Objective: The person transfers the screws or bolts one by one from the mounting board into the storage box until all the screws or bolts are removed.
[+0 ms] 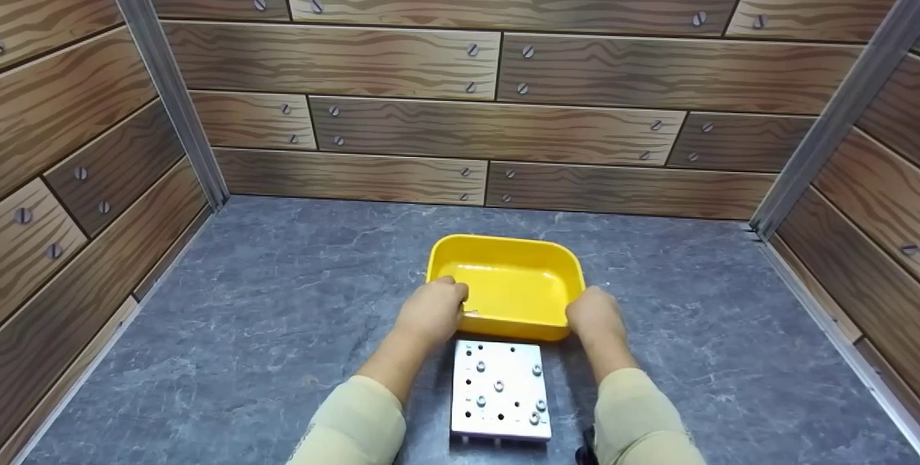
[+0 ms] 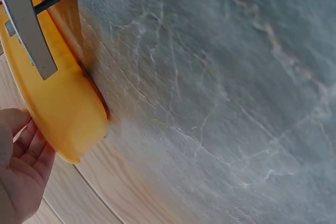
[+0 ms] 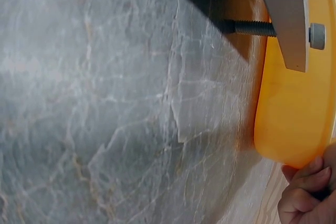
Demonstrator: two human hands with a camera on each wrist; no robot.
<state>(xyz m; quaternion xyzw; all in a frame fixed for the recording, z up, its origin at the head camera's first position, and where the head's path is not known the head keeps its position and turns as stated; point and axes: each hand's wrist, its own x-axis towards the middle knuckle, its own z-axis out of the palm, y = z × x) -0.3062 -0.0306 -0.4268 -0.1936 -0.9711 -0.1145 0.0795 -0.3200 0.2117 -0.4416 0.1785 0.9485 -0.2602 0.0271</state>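
A yellow rectangular tray (image 1: 514, 292) with rounded corners stands on the grey floor in front of me. My left hand (image 1: 433, 312) grips its left side near the front corner, the fingers over the rim. On the opposite side, my right hand (image 1: 596, 318) holds the rim at the right front corner. In the left wrist view the thumb and fingers (image 2: 34, 153) pinch the tray's edge; the right wrist view shows curled fingers (image 3: 310, 184) at the rim. Nearer to me, between my forearms, is a silver metal plate (image 1: 490, 382) with holes and several socket-head screws.
Threaded screw shanks (image 3: 254, 28) stick out under the plate, which stands raised on them. Wood-patterned walls (image 1: 402, 127) enclose the grey marbled surface (image 1: 287, 321) at the back and both sides, with metal posts (image 1: 169, 84) at the corners.
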